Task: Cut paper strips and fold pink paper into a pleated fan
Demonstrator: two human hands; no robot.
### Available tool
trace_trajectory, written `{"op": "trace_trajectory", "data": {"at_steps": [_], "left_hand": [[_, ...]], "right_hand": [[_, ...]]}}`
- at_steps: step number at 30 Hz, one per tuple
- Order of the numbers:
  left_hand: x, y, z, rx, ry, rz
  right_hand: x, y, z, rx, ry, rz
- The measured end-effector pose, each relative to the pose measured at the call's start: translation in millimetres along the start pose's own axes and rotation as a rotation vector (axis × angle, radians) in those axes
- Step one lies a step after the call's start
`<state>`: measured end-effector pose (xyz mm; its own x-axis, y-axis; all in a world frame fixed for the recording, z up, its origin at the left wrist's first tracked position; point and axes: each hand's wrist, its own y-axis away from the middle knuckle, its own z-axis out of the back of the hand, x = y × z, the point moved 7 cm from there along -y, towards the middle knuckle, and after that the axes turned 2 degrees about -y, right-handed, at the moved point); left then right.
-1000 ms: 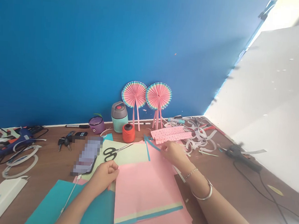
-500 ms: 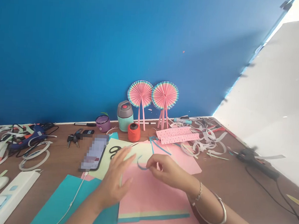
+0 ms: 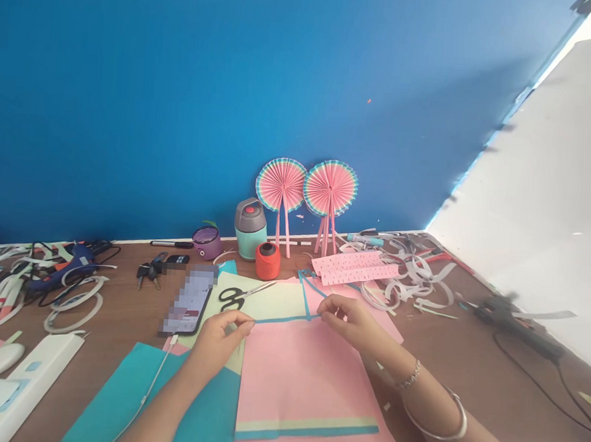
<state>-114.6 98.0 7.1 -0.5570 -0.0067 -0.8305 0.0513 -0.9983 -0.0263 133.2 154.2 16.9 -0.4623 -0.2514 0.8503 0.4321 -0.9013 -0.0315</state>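
Observation:
A thin blue paper strip (image 3: pixel 282 319) stretches between my hands along the far edge of a pink paper sheet (image 3: pixel 306 375). My left hand (image 3: pixel 222 340) pinches its left end at the sheet's far left corner. My right hand (image 3: pixel 348 319), wearing a bracelet and a bangle at the wrist, is closed on its right end. Along the sheet's near edge run a pale yellow band and a blue band (image 3: pixel 312 431). Black-handled scissors (image 3: pixel 233 298) lie on pale yellow paper (image 3: pixel 278 301) just beyond my left hand. Loose blue strips (image 3: pixel 305 291) lie beyond my right hand.
Two pink pleated paper fans (image 3: pixel 283 187) stand against the blue wall. Before them are an orange thread spool (image 3: pixel 267 262), a teal flask (image 3: pixel 251 235) and folded pink paper (image 3: pixel 357 268). A phone (image 3: pixel 190 301) lies left; a glue gun (image 3: pixel 514 328) lies right.
The blue strip, curled and hanging from my right hand before, now lies straight along the sheet's far edge. My left hand has gone from spread fingers to a pinch on its left end.

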Motion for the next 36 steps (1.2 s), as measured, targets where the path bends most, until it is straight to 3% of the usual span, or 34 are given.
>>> {"op": "trace_trajectory", "data": {"at_steps": [4, 8, 13, 16, 21, 36], "left_hand": [[9.3, -4.0, 6.8, -0.075, 0.023, 0.051], [3.4, -3.3, 7.0, -0.120, -0.008, -0.064], [-14.6, 8.1, -15.4, 0.010, -0.181, -0.316], [-17.9, 12.6, -24.9, 0.072, -0.261, -0.359], [-14.9, 8.2, -19.9, 0.057, -0.279, -0.302], [3.1, -1.7, -8.8, -0.010, -0.043, -0.066]], "right_hand": [[-10.3, -2.3, -2.7, -0.010, -0.022, 0.031], [-11.4, -2.1, -9.0, 0.030, -0.032, 0.043], [4.1, 3.4, -16.8, 0.083, -0.026, 0.093], [12.5, 6.0, -19.4, 0.096, -0.036, 0.126], [7.0, 4.1, -20.0, 0.083, -0.059, 0.124], [-2.1, 0.4, -15.3, 0.013, -0.073, 0.097]]}}
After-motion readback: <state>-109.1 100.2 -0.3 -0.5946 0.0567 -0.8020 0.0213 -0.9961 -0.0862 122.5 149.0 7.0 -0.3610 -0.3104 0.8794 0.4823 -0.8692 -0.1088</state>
